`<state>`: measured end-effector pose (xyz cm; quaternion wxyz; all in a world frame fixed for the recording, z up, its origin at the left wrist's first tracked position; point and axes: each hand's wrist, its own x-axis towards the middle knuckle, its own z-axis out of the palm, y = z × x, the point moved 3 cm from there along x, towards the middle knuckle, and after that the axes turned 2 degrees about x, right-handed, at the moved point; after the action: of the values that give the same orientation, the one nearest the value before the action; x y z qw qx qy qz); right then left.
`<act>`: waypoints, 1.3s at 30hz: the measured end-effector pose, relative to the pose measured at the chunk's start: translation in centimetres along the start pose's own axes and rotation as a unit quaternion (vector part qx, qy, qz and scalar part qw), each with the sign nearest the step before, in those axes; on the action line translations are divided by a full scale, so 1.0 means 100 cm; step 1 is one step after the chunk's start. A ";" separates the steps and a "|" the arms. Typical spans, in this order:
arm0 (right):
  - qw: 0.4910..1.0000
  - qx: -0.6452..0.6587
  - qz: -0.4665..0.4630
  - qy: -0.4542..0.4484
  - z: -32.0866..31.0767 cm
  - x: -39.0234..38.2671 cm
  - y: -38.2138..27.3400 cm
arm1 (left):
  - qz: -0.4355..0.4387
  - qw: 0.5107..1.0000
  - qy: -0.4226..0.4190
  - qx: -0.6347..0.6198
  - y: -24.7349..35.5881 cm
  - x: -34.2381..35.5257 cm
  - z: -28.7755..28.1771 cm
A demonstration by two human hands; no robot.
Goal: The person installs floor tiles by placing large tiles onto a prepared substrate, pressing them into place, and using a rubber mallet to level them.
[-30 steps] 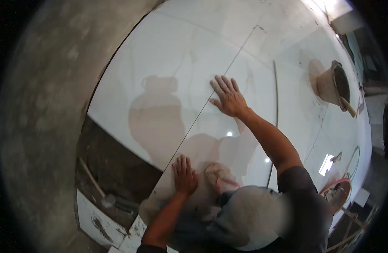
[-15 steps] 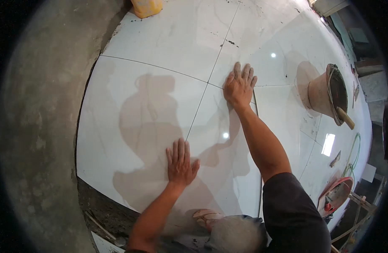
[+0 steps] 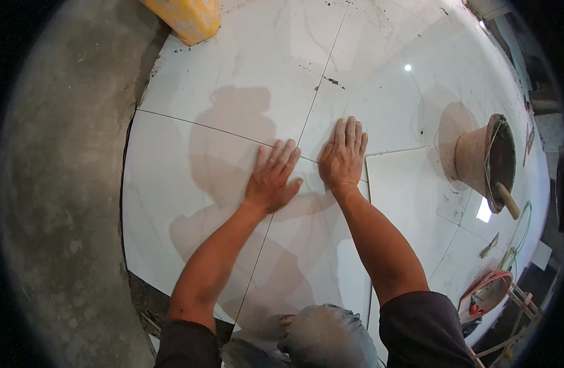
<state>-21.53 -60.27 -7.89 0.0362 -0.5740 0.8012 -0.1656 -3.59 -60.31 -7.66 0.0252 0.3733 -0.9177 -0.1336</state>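
Observation:
Large white floor tiles [image 3: 165, 178] with faint grey veining spread under both hands, thin dark joints running between them. My left hand [image 3: 273, 178] lies flat near the far right corner of the left tile, fingers spread, close to the joint crossing. To its right, my right hand [image 3: 344, 154] rests palm down with its fingers stretched forward, over the joint by the far tile. Neither hand holds anything. Right of my right forearm, another white tile [image 3: 398, 184] has a visible raised-looking edge.
A dusty bucket [image 3: 475, 153] with a wooden handle [image 3: 507, 201] sticking out stands at the right. Beyond it lie a trowel-like tool [image 3: 489, 245], a green cord [image 3: 522, 227] and a reddish basin [image 3: 487, 294]. A yellow container [image 3: 193, 21] is at the far left, beside bare concrete [image 3: 61, 184].
My left hand has slid forward and slightly right across the tile, toward the joint crossing. My right hand has drawn back a little nearer. The view has shifted.

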 end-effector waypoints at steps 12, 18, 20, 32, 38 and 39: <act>0.998 -0.025 0.010 -0.049 -0.003 0.005 -0.006 | -0.385 0.916 0.080 0.084 -0.273 -0.053 -0.051; 0.999 -0.043 -0.018 -0.023 0.001 -0.001 -0.006 | -0.480 0.869 0.097 0.065 -0.324 -0.069 -0.060; 0.998 -0.052 -0.022 -0.020 0.003 0.000 -0.004 | -0.502 0.859 0.088 0.051 -0.328 -0.064 -0.059; 0.996 -0.075 -0.008 -0.036 0.006 0.000 -0.010 | -0.453 0.879 0.137 0.065 -0.276 -0.007 -0.037; 0.996 -0.079 -0.005 -0.038 0.005 0.001 -0.006 | -0.444 0.886 0.128 0.046 -0.303 -0.030 -0.054; 0.996 -0.083 -0.007 -0.039 0.004 -0.001 -0.006 | -0.483 0.863 0.140 0.041 -0.311 -0.038 -0.056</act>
<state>-20.89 -60.48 -8.15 0.0184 -0.5867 0.8060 -0.0759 21.08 -80.24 -10.31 0.0701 0.7855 -0.6138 -0.0373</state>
